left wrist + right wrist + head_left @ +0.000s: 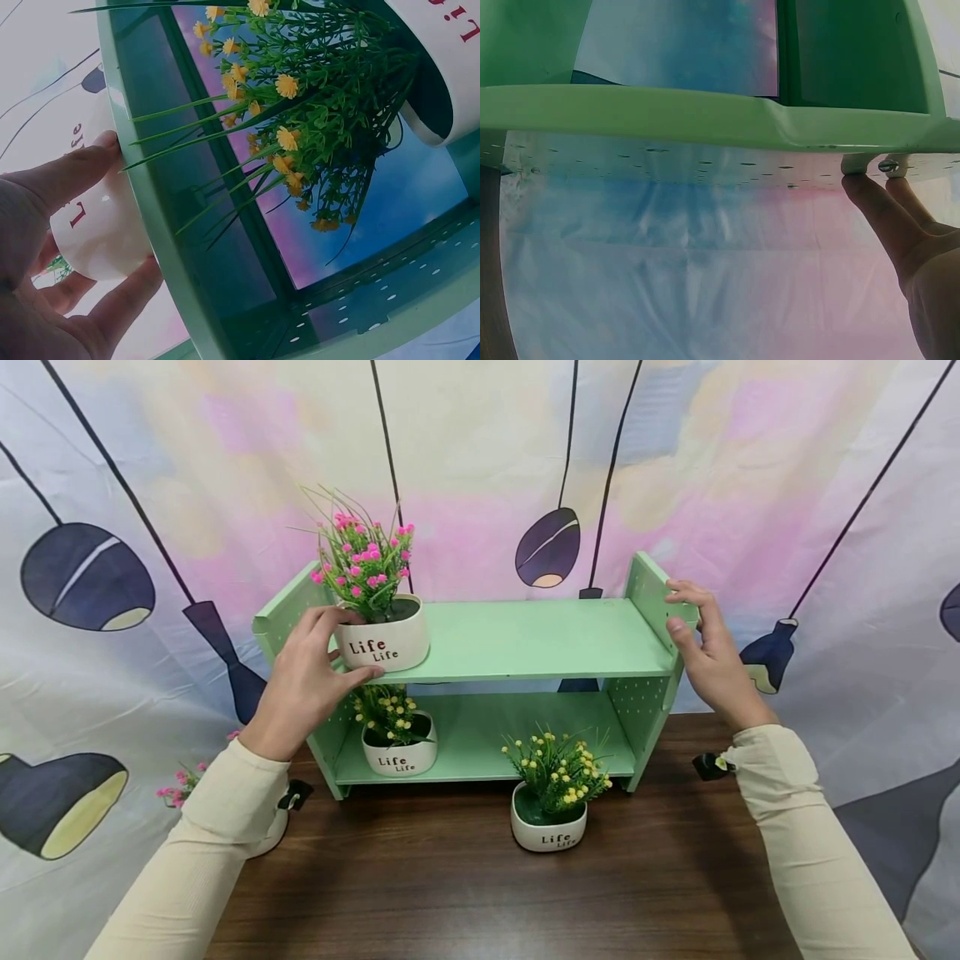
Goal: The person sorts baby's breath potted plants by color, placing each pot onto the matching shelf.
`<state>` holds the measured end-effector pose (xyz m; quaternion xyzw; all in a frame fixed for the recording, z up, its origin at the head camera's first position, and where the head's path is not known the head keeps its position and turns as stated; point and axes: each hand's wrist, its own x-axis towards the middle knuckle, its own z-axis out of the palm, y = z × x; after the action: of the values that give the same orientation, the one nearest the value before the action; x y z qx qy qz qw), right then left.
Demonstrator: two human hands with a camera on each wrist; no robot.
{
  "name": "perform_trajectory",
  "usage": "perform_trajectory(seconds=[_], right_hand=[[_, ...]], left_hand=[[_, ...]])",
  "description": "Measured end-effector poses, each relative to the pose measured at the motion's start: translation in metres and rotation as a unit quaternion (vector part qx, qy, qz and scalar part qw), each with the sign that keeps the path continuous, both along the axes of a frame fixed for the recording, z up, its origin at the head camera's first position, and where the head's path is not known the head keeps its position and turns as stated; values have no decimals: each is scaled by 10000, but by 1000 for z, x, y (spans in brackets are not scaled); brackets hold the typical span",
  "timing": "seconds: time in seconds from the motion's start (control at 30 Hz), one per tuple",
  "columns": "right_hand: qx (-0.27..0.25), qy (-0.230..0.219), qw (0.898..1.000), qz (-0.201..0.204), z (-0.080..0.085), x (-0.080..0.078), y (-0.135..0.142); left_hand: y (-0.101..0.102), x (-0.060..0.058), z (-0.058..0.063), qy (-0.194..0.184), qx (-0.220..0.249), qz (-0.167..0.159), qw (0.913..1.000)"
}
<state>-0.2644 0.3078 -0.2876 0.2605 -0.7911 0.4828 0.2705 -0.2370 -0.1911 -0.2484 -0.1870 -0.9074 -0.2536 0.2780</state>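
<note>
Hands (300, 672) (712, 664) on white "Life" pot (401, 639) and green shelf (540, 639), pink flowers (367, 557)

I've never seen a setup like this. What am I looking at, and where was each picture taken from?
There's no robot here: these are a person's two bare hands. The wide picture comes from a camera worn on the head, looking forward and down; the other two come from cameras worn on each wrist.

The left hand grips a pink-flowered pot at the left end of the upper level of a green shelf. The right hand holds no pot; its fingers touch the shelf's right side panel.

One yellow-flowered pot sits on the lower level, another on the wooden table. A second pink-flowered plant is partly hidden behind the left sleeve.
</note>
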Motion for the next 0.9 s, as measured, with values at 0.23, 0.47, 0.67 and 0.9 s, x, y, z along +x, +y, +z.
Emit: perform_trajectory(seconds=[0.23, 0.47, 0.67, 0.9], right_hand=[[-4, -13, 10000, -2, -1, 0, 0], [-51, -82, 10000, -6, 0, 1, 0], [-60, -68, 10000, -24, -3, -6, 4], [-50, -67, 10000, -23, -4, -7, 5]], left_hand=[[0, 1, -1, -64, 138, 28, 9999], [2, 0, 0, -100, 163, 49, 9998], [1, 1, 2, -133, 202, 73, 9997], [0, 1, 2, -152, 235, 71, 9996]])
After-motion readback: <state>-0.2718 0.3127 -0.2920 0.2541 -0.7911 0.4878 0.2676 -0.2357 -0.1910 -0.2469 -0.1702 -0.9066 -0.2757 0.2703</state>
